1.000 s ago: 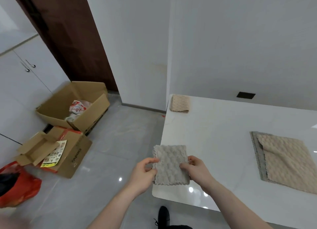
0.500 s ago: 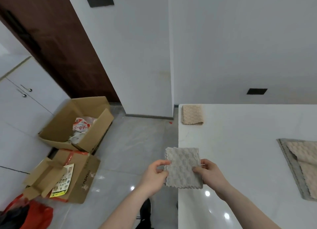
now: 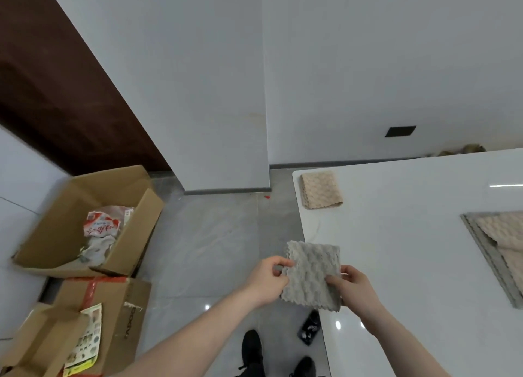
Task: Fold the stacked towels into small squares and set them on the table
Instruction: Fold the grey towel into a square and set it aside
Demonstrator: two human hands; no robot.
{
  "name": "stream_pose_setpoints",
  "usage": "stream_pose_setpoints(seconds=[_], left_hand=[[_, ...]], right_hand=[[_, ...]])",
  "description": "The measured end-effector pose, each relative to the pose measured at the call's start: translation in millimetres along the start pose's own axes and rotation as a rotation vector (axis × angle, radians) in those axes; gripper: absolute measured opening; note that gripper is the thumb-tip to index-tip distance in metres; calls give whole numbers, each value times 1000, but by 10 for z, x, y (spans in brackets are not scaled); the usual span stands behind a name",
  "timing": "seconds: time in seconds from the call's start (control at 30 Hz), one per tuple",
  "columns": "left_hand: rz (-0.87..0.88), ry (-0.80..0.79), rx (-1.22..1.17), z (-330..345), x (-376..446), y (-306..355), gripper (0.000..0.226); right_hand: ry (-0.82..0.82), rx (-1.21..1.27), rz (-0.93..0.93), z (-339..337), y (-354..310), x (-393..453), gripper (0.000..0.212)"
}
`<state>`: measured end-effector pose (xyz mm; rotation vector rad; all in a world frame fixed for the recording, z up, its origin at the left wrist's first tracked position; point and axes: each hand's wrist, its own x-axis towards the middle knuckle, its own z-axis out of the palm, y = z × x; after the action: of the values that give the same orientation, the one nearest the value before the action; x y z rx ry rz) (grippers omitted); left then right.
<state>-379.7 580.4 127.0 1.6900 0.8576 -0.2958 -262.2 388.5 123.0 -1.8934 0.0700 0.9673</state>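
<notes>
White desk (image 3: 410,263) beside grey floor: left hand (image 3: 267,282) and right hand (image 3: 352,287) pinch opposite edges of a folded grey towel (image 3: 312,277), held above the desk's near corner.

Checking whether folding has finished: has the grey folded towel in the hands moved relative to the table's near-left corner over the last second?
Cannot tell of real travel: the camera swung. The grey folded towel still overlaps the white table edge, pinched by both hands.

Room in a home, glossy white table (image 3: 410,263), grey tiled floor (image 3: 215,249), white walls, dark wooden door (image 3: 56,93), open cardboard boxes (image 3: 85,221) of household clutter
</notes>
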Motion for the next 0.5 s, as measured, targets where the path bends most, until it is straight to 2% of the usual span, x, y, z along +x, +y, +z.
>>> stream_pose_setpoints(seconds=[0.5], left_hand=[[-4,-96,105,170,637,481,42]], right_hand=[[118,-75,24,-328,-188,564,17]])
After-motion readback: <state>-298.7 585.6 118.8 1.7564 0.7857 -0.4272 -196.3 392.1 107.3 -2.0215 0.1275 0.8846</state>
